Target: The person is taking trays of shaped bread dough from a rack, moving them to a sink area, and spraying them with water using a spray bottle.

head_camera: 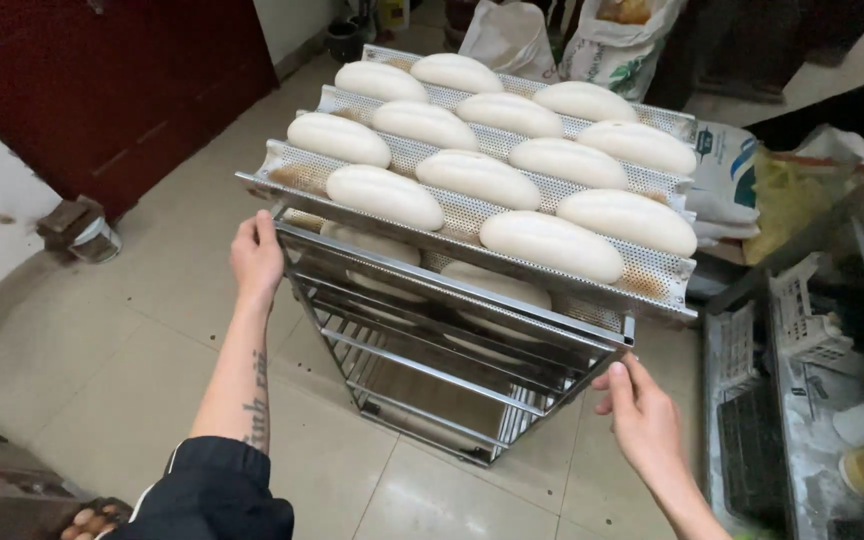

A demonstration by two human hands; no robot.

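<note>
1. Head view, hands. Our left hand (255,258) gripped the near-left corner of the metal rack (452,340), fingers curled over the top rail. Our right hand (640,418) touched the near-right corner post, fingers part curled; we could not tell whether they were closed on it.

2. Head view, load. A perforated baking tray (652,275) with channelled rows sat on top of the rack, tilted toward us and carrying unbaked dough loaves (552,244), pale and oblong, three to a row. A second tray of loaves (492,282) showed on a shelf just beneath.

3. Head view, surroundings. Tiled floor (132,350); sacks (617,40) behind the rack; a flour-dusted table (812,400) at right with a white crate (802,320).

4. Risks, our judgement. The top tray overhung the rack's right side, so a jolt or uneven pull could slide it off. Soft loaves could roll together and stick. The narrow rack could tip if one corner were pushed harder than the other.

5. Hard to make out. The rack's feet were hidden, so wheels were unconfirmed. Lower shelves were mostly obscured. The right forearm and the table's far end were cut off.
</note>
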